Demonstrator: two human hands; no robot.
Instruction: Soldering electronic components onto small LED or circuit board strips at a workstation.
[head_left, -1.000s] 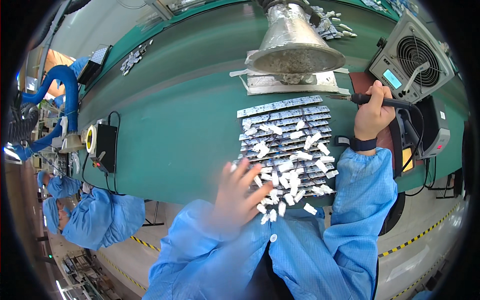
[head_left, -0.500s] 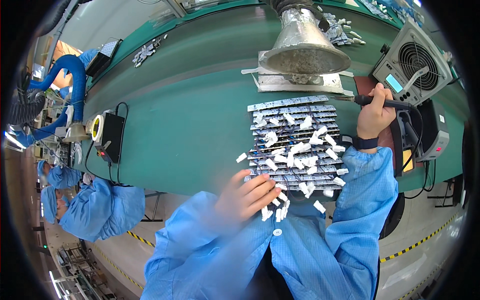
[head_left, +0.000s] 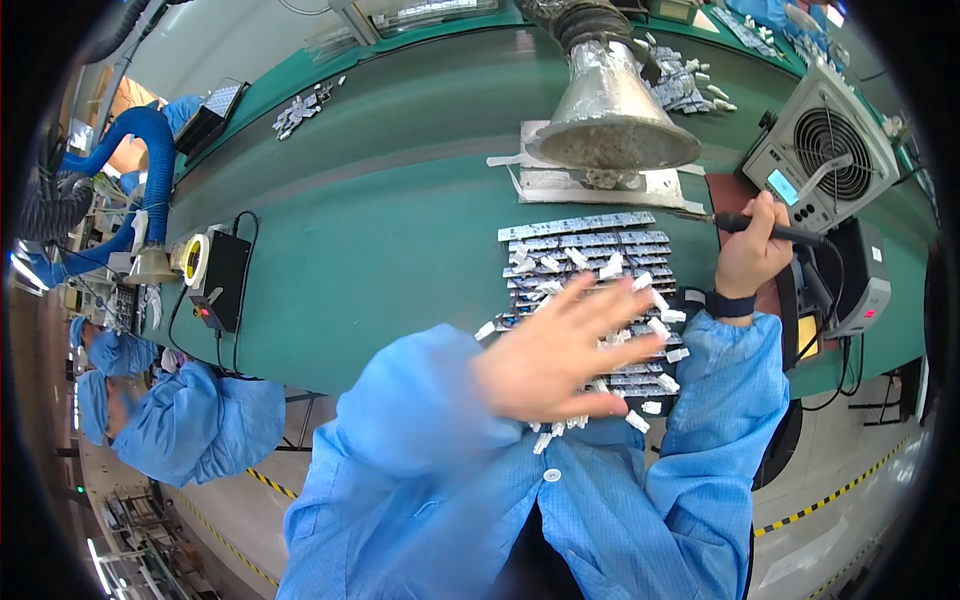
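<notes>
My left hand [head_left: 565, 350] is spread flat with its fingers apart, reaching over a panel of narrow circuit board strips [head_left: 575, 227]. It hides much of the panel, and I cannot tell whether it touches it. White plug connectors [head_left: 637, 421] on dark wires lie scattered over the strips, some at the near edge. My right hand [head_left: 752, 250] is closed round the handle of a soldering iron [head_left: 732, 221]. The iron's tip points left, just beyond the panel's far right corner and apart from the strips.
A metal fume hood [head_left: 612, 125] hangs above a white-edged plate [head_left: 540, 185] behind the panel. To the right stand a grey fan unit [head_left: 790, 150] and a soldering station [head_left: 865, 275]. A black box [head_left: 222, 280] sits left; more strips [head_left: 690, 90] lie far back. A co-worker [head_left: 200, 425] is at left.
My left hand has moved right and away from me, from the panel's near left corner to over its middle, with the fingers spreading. My right hand still holds the iron in nearly the same place.
</notes>
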